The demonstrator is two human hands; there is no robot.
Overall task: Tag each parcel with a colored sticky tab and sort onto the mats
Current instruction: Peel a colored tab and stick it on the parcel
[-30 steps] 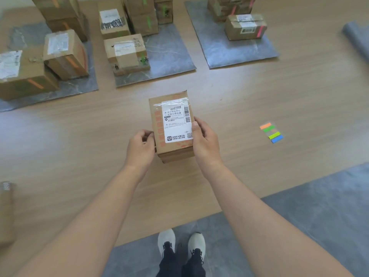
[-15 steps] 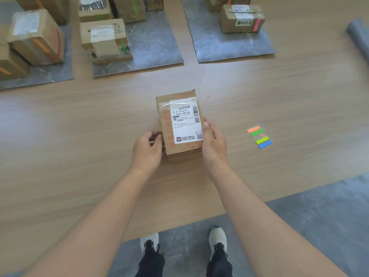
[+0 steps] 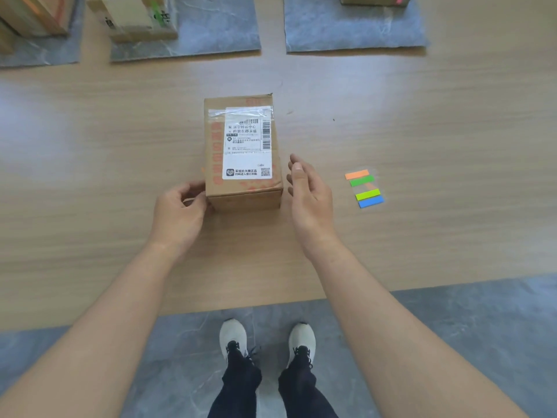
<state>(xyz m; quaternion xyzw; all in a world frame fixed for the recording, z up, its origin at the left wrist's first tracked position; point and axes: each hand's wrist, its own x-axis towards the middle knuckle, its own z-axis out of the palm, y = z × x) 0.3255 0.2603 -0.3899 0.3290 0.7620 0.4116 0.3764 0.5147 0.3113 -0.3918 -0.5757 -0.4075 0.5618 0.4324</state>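
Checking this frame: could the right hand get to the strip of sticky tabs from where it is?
Probably yes. The right hand is open just right of the parcel, and the sticky tabs lie on bare table further right, with nothing between them.

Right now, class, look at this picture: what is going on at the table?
A person stands at a wooden table with a cardboard parcel set down in front of them. Their left hand curls at its near left corner; whether it grips is unclear. The right hand is open, just clear of the parcel's right side. Coloured sticky tabs lie untouched to the right. Grey mats along the far edge hold other parcels.
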